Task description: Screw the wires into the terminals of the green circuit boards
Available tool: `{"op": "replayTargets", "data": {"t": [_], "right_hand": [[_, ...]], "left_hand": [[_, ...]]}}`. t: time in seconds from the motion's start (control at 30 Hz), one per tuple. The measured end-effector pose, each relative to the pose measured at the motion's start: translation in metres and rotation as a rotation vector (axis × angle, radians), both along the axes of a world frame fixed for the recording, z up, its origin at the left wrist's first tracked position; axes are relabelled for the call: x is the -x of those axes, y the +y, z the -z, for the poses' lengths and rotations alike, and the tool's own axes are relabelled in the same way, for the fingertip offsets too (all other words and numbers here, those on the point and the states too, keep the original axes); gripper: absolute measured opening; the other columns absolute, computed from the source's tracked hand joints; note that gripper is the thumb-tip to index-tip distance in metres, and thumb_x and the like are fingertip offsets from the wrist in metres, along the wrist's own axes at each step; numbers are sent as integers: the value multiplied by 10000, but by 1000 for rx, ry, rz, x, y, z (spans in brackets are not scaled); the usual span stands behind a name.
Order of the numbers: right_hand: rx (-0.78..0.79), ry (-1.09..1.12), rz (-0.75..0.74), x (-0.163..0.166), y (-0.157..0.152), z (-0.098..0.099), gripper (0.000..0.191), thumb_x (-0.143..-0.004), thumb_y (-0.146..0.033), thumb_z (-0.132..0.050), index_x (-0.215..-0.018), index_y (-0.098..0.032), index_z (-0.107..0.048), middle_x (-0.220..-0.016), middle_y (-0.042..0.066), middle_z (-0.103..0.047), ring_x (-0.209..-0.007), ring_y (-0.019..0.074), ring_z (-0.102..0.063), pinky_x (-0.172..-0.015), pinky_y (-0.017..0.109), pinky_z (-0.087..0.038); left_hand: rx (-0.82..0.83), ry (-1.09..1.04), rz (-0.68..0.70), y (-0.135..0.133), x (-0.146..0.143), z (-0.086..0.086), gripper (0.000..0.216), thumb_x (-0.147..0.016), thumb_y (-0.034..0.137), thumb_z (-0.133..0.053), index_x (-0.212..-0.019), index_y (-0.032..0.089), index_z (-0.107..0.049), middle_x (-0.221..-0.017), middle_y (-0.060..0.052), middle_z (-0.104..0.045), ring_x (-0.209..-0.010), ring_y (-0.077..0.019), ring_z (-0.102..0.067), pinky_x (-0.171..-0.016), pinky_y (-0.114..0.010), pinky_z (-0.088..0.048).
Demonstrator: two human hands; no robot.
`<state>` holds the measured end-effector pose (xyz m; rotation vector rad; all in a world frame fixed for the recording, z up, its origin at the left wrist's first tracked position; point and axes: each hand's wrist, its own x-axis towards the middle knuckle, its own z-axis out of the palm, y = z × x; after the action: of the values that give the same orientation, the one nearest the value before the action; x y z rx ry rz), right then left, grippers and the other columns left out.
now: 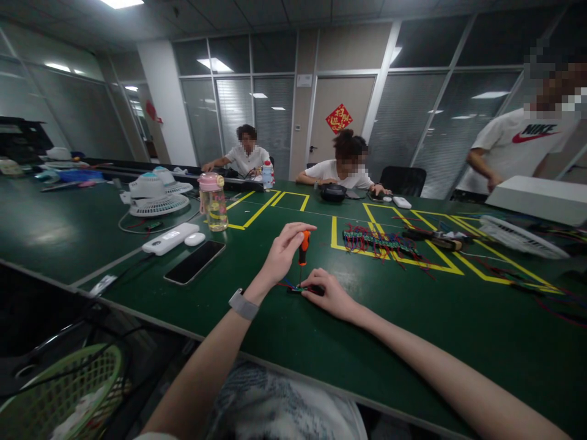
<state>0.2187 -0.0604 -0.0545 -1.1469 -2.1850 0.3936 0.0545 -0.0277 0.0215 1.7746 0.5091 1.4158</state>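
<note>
My left hand (283,252) grips an orange and black screwdriver (303,249), its fingers around the top of the handle. The screwdriver stands upright, and its thin shaft points down at a small green circuit board (298,289) with wires. Whether the tip sits in a screw is too small to tell. My right hand (331,294) is closed on the right end of this board, pressing it against the green table (284,342). Part of the board is hidden under the right fingers.
A phone (195,261), a white power strip (171,238) and a pink-lidded bottle (213,205) are at left. Several wired boards (385,241) lie within yellow tape at right. Fan parts (158,194) stand further left. Three people are around the table's far side.
</note>
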Motion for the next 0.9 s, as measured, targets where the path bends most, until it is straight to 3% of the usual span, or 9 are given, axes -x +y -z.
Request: {"op": "replayTargets", "data": {"t": [0.17,0.27,0.37,0.47,0.57,0.67,0.73,0.83,0.9], "right_hand": [[4,4,-2,-1,0,1,124,-794,-189,-642,-900,-195,-706,-794,36,-595,-794,175,-524,-733,312,-428],[9,3,-1,-1,0,0,128,-793,-193,-644,-905,-196,-706,-797,38,-594,-801,179,-525,-739,317,-428],[14,6,3,-1,-1,-2,124,-794,-189,-642,-900,-191,-706,-794,41,-594,-795,180,-524,-736,317,-429],[14,2,5,-1,-1,-2,117,-792,-184,-642,-890,-188,-706,-787,41,-595,-792,181,-523,-733,318,-428],[6,-1,5,-1,0,-1,115,-790,-185,-645,-887,-190,-707,-785,39,-596,-792,180,-522,-736,320,-428],[10,-1,7,0,0,-1,120,-789,-182,-645,-891,-185,-708,-798,43,-599,-797,182,-523,-739,323,-430],[18,-5,9,0,-1,-2,122,-789,-179,-643,-892,-180,-709,-800,47,-601,-799,184,-525,-737,323,-431],[18,-12,8,0,-2,-3,123,-791,-179,-643,-893,-181,-710,-786,45,-598,-794,183,-524,-728,316,-430],[13,-15,8,0,-2,-3,127,-789,-177,-646,-898,-181,-711,-779,42,-595,-789,182,-522,-725,313,-427]], "left_hand": [[76,-49,-24,1,1,0,284,-795,347,-621,-1009,162,-641,-896,-44,-624,-731,-125,-593,-692,-263,-496],[-24,14,-122,1,1,0,224,-792,345,-621,-943,189,-679,-1001,-54,-586,-871,-142,-578,-726,-238,-481],[-25,14,-34,0,-1,-1,285,-876,333,-493,-1090,223,-644,-1200,-76,-546,-1069,-184,-548,-856,-283,-473],[73,-37,100,-2,-5,1,347,-869,325,-509,-1185,198,-576,-1131,-89,-604,-933,-180,-616,-813,-326,-507],[28,-43,-16,-1,-6,4,293,-784,316,-639,-1044,180,-643,-974,-60,-619,-818,-149,-607,-745,-285,-507],[-59,-9,-104,0,-5,5,229,-791,325,-631,-981,208,-683,-1069,-64,-572,-947,-160,-576,-812,-264,-481],[-22,-21,-13,-1,-5,4,275,-867,338,-517,-1073,221,-658,-1158,-77,-557,-1024,-177,-567,-855,-286,-478],[84,-62,107,-3,-5,2,333,-885,339,-483,-1164,201,-602,-1070,-80,-616,-906,-168,-615,-798,-310,-508],[78,-52,33,-3,-4,2,309,-823,329,-589,-1095,189,-634,-966,-58,-627,-804,-143,-609,-741,-282,-509]]}}
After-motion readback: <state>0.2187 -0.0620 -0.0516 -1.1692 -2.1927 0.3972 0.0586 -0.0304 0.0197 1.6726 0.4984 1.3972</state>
